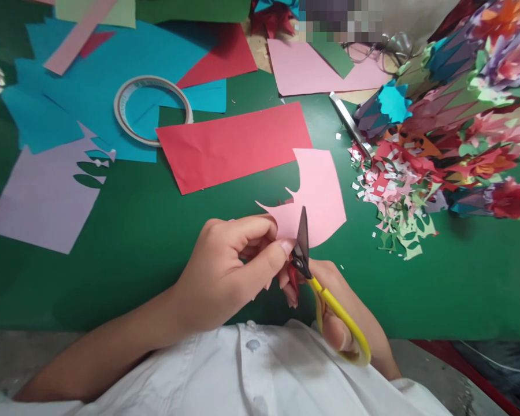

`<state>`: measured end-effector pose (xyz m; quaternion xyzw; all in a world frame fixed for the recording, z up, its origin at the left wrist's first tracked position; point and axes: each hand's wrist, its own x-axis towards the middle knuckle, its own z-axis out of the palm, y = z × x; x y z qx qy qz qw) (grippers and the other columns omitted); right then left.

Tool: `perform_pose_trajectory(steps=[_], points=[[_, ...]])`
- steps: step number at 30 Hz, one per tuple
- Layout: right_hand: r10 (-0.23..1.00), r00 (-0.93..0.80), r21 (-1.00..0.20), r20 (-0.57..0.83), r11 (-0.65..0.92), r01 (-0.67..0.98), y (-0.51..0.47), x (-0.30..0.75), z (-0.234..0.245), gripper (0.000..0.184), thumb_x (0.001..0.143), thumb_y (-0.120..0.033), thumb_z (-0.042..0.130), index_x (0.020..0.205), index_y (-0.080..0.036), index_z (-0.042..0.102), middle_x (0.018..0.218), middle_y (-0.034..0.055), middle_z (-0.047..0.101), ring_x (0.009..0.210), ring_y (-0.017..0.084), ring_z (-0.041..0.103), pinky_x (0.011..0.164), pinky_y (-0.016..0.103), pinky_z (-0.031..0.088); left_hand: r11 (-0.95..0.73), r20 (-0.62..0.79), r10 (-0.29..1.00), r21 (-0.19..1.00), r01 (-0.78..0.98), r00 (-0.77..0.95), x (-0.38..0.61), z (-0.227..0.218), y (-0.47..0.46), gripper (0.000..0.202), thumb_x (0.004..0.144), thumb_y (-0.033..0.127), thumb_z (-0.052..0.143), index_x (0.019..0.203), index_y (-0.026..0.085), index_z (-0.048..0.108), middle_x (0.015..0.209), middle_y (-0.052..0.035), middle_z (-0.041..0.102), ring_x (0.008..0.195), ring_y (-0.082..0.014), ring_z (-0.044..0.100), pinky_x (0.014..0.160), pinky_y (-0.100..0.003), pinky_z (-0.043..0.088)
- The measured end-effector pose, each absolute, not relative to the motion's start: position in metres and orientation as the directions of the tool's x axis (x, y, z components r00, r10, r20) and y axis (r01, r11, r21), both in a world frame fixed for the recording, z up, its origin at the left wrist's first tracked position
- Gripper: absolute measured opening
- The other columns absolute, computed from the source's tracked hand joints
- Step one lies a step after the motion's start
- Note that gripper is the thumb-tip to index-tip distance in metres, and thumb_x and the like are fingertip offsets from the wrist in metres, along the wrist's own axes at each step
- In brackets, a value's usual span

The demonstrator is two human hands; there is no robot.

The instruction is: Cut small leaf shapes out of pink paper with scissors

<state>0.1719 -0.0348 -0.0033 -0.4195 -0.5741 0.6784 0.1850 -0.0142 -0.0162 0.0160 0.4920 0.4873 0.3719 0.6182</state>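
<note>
My left hand (229,271) pinches the lower left edge of a pink paper piece (318,193) with a jagged cut edge, holding it above the green table cover (156,242). My right hand (351,323) grips yellow-handled scissors (325,289); their dark blades point up and lie against the pink paper's lower edge. Both hands are closed, close to my white shirt.
A red paper rectangle (234,144), a tape roll (151,110), blue sheets (99,69) and a lilac sheet with cut notches (47,196) lie beyond. A pile of paper scraps (394,196) and paper flowers (472,104) sit at the right, with a metal blade (351,124).
</note>
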Motion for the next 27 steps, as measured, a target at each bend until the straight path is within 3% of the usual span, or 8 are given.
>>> perform_pose_trajectory(steps=[16, 27], points=[[0.755, -0.551, -0.934, -0.356, -0.272, 0.230, -0.0375, 0.1736, -0.0041, 0.076, 0.057, -0.094, 0.049, 0.072, -0.019, 0.056, 0.059, -0.0043, 0.048, 0.049, 0.011, 0.038, 0.046, 0.024, 0.028, 0.188, -0.195, 0.944, 0.981, 0.050, 0.265, -0.0164, 0.0155, -0.0161, 0.025, 0.089, 0.013, 0.053, 0.065, 0.019, 0.055, 0.047, 0.0093, 0.058, 0.037, -0.0036, 0.049, 0.037, -0.013, 0.037], [0.775, -0.536, -0.938, -0.335, -0.223, 0.265, -0.0387, 0.1746, -0.0015, 0.076, 0.062, -0.093, 0.045, 0.071, -0.018, 0.058, 0.059, -0.0024, 0.051, 0.053, 0.013, 0.042, 0.050, 0.025, 0.031, 0.142, -0.162, 0.959, 0.985, 0.102, 0.231, -0.0181, 0.0166, -0.0181, 0.025, 0.090, 0.013, 0.052, 0.065, 0.019, 0.054, 0.047, 0.0095, 0.054, 0.039, -0.0031, 0.045, 0.038, -0.014, 0.034]])
